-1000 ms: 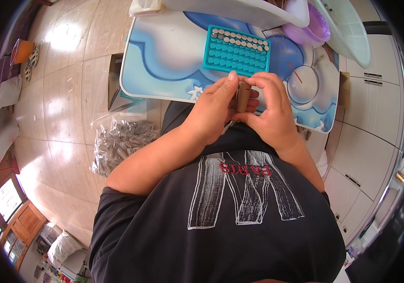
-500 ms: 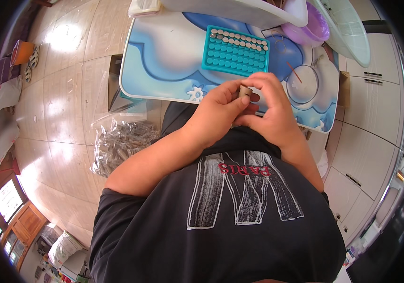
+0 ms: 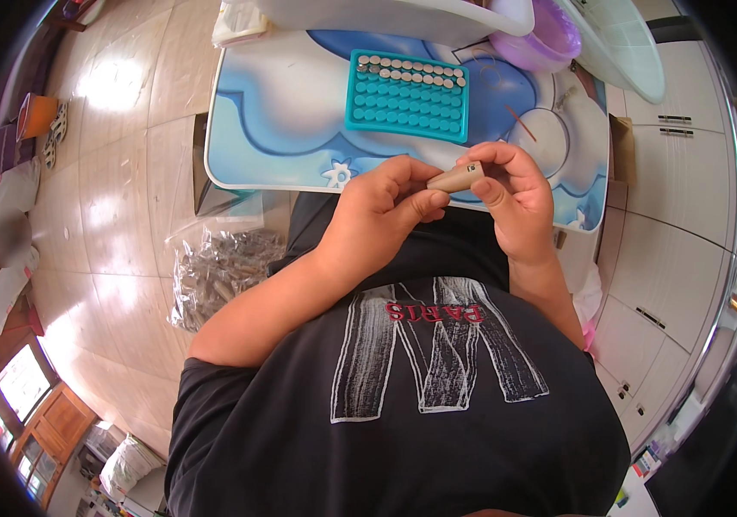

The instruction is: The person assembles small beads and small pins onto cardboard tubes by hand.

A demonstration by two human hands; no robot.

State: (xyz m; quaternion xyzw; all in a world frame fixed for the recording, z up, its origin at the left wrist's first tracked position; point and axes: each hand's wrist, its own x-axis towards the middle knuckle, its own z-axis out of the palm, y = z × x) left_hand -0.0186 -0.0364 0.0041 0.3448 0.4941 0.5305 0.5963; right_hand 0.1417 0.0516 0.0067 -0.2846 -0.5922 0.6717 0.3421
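Note:
A small tan tube (image 3: 453, 179), narrower at its left end and marked dark near its right end, lies nearly level between my two hands at the table's near edge. My left hand (image 3: 373, 214) pinches the left end with thumb and fingers. The right end is held by my right hand (image 3: 522, 205), its thumb below and fingers above. Beyond them on the table rests a teal tray (image 3: 403, 133) with rows of round places. Whitish and a few greyish round tops fill its far rows; the nearer rows show teal.
The blue-and-white table (image 3: 282, 103) carries a thin reddish stick (image 3: 521, 124), a white bin (image 3: 403, 21) and a purple basin (image 3: 541, 39) at the back. A clear bag of tan-grey pieces (image 3: 220, 274) sits left of my lap. White cabinets (image 3: 683, 181) stand at the right.
The tan tube has turned from roughly upright to lying sideways. My hands have moved apart, one at each end of it. The whole view has shifted slightly.

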